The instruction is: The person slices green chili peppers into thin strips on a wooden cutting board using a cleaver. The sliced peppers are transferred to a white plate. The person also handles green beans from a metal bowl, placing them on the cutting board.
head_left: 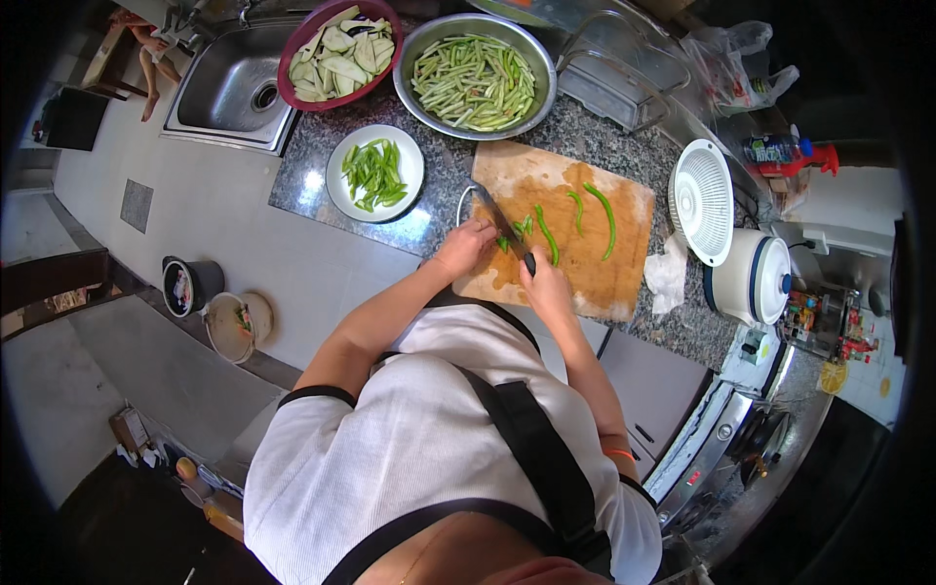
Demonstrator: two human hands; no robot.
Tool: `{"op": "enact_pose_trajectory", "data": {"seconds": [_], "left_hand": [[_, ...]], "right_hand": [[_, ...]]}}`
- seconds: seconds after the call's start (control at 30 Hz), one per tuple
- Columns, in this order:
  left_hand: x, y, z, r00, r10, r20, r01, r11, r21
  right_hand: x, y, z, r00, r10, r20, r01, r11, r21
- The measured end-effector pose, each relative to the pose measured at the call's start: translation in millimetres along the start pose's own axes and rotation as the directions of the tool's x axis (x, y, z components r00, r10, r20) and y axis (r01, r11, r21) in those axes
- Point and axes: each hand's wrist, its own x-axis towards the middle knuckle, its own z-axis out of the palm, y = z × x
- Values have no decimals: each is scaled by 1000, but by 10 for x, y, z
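My right hand (548, 291) grips the black handle of a kitchen knife (499, 216). Its dark blade slants up and left across the wooden cutting board (595, 283). My left hand (470, 244) is at the board's left edge, close to the blade, with curled fingers; what they pinch is hidden. Cut green pepper pieces (524, 227) lie by the blade. A whole green pepper (545, 235) rests just right of the knife, and a small curved one (576, 211) and a long one (604, 220) lie farther right. Beyond the left hand, a white plate (416, 185) holds sliced green peppers (373, 175).
Behind the board stand a steel bowl of cut green beans (475, 82) and a red basin of eggplant slices (343, 60), beside a sink (234, 83). To the right are a white strainer (702, 203), a crumpled tissue (666, 276) and a white electric pot (746, 278). Buckets (239, 327) stand on the floor, left.
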Motion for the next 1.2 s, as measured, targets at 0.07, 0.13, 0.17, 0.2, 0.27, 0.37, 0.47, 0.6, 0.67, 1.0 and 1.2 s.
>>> {"op": "enact_pose_trajectory", "data": {"seconds": [0.07, 0.13, 0.17, 0.2, 0.27, 0.37, 0.47, 0.6, 0.67, 1.0, 1.2], "left_hand": [[-7, -9, 27, 1000, 1, -3, -1, 999, 35], [-3, 9, 19, 1000, -9, -14, 10, 1000, 15], [2, 23, 22, 1000, -14, -19, 14, 1000, 6], [0, 18, 14, 1000, -24, -17, 24, 1000, 4], [-11, 9, 28, 999, -43, -13, 43, 999, 0], [-45, -41, 82, 999, -17, -39, 16, 1000, -10], [-54, -115, 143, 1000, 18, -17, -17, 1000, 25], [-56, -56, 90, 997, 55, -58, -56, 998, -6], [-67, -85, 93, 999, 24, -27, -24, 1000, -16], [-2, -90, 69, 997, 66, -34, -67, 997, -30], [70, 61, 26, 997, -37, 66, 40, 998, -56]], "right_hand": [[35, 13, 18, 1000, 4, 14, -4, 1000, -6], [149, 11, 120, 1000, 14, 2, -14, 1000, 11], [154, 28, 135, 1000, 8, -7, -7, 1000, 18], [166, 26, 146, 1000, -5, -15, 5, 1000, 26], [127, 15, 139, 1000, -3, -28, 4, 999, 49], [36, 19, 146, 999, 15, -47, -11, 996, 83], [167, 30, 273, 998, 4, -64, 2, 996, 94], [195, -133, 130, 998, 6, -60, 1, 992, 124], [118, -41, 88, 999, 4, -54, 4, 990, 144], [172, 52, 310, 993, -15, -117, 37, 982, 187], [2, 227, 31, 962, 96, -256, -22, 960, 277]]}}
